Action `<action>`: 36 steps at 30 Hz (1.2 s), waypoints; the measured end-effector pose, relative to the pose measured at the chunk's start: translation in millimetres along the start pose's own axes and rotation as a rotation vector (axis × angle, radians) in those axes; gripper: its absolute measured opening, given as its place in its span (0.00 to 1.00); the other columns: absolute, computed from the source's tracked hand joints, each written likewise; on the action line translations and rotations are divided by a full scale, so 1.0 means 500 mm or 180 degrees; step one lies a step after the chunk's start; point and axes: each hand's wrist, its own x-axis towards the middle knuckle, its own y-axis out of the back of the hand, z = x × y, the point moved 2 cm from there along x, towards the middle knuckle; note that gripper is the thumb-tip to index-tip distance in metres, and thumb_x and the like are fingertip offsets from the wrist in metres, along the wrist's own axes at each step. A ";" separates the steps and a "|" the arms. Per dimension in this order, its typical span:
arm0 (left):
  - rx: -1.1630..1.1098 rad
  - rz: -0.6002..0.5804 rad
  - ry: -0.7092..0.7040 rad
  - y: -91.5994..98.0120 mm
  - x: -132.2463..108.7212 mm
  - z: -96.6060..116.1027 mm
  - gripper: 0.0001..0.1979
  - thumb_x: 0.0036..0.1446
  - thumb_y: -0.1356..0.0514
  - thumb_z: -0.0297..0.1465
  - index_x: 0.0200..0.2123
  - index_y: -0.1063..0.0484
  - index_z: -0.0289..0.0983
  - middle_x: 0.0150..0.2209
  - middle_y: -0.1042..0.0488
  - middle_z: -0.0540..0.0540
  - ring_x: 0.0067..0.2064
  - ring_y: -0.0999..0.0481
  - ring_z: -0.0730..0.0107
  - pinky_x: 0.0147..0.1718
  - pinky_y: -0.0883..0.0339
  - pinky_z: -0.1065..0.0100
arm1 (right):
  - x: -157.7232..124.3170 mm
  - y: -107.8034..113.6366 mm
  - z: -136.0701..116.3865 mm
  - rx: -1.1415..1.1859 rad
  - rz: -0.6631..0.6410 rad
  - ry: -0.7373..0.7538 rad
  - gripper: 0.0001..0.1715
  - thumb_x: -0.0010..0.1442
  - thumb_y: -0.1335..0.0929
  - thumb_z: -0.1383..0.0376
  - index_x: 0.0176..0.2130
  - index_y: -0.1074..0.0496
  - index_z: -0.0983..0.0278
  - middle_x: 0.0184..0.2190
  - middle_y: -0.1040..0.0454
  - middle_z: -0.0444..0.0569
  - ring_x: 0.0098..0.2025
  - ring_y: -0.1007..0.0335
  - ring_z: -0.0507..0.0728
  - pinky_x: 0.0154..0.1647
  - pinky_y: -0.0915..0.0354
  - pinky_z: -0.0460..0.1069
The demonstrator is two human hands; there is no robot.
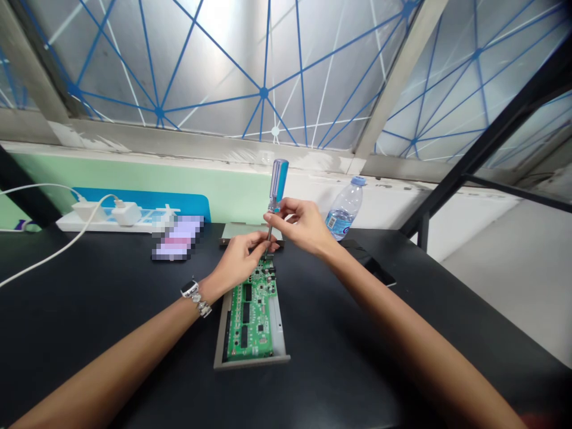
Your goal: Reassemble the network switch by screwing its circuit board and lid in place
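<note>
A green circuit board (253, 317) lies in a shallow grey case (280, 339) on the black table. My right hand (300, 225) pinches the lower part of a blue-handled screwdriver (277, 182), which stands upright with its tip at the board's far end. My left hand (241, 257) rests at that far end, its fingers closed around the screwdriver's shaft near the tip. A watch (191, 289) and a bracelet sit on my left wrist.
A clear water bottle (344, 210) with a blue cap stands behind my right hand. A white power strip (107, 219) with chargers and white cables lies at the back left. A flat dark object (373, 265) lies right of the board. A black post stands at the table's right.
</note>
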 end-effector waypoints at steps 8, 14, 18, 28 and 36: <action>-0.0041 0.0031 0.0119 -0.001 -0.001 -0.001 0.11 0.65 0.43 0.33 0.43 0.23 0.35 0.40 0.18 0.42 0.43 0.18 0.62 0.49 0.26 0.60 | 0.009 0.023 -0.006 0.0657 -0.0194 0.0151 0.15 0.57 0.29 0.56 0.39 0.29 0.65 0.35 0.28 0.49 0.38 0.30 0.55 0.30 0.29 0.47; -0.0012 0.0042 0.0121 0.002 -0.001 0.000 0.11 0.65 0.43 0.33 0.44 0.23 0.35 0.42 0.18 0.40 0.44 0.18 0.61 0.48 0.26 0.58 | 0.015 0.025 0.006 0.0790 -0.0234 0.0110 0.15 0.54 0.26 0.57 0.37 0.29 0.64 0.33 0.31 0.45 0.34 0.34 0.52 0.28 0.29 0.47; -0.0048 0.0031 0.0181 0.001 -0.002 0.001 0.11 0.65 0.43 0.33 0.44 0.23 0.35 0.43 0.18 0.40 0.44 0.18 0.60 0.48 0.26 0.59 | 0.015 0.024 0.004 0.0737 -0.0164 0.0074 0.17 0.52 0.25 0.56 0.34 0.31 0.63 0.31 0.32 0.44 0.32 0.36 0.52 0.26 0.32 0.46; 0.0641 0.0157 -0.0052 0.002 -0.004 0.017 0.10 0.65 0.44 0.32 0.42 0.23 0.36 0.42 0.18 0.43 0.44 0.19 0.60 0.46 0.28 0.61 | 0.003 0.004 -0.006 0.0197 0.0497 0.0319 0.17 0.55 0.27 0.59 0.30 0.40 0.60 0.22 0.42 0.38 0.26 0.44 0.50 0.25 0.44 0.46; 0.0955 0.0187 -0.0130 0.002 -0.008 0.022 0.11 0.66 0.45 0.33 0.41 0.23 0.37 0.38 0.19 0.46 0.40 0.20 0.61 0.40 0.31 0.64 | -0.010 -0.019 -0.019 -0.0110 0.1037 0.0143 0.19 0.56 0.28 0.60 0.29 0.43 0.59 0.20 0.46 0.36 0.23 0.49 0.49 0.26 0.46 0.47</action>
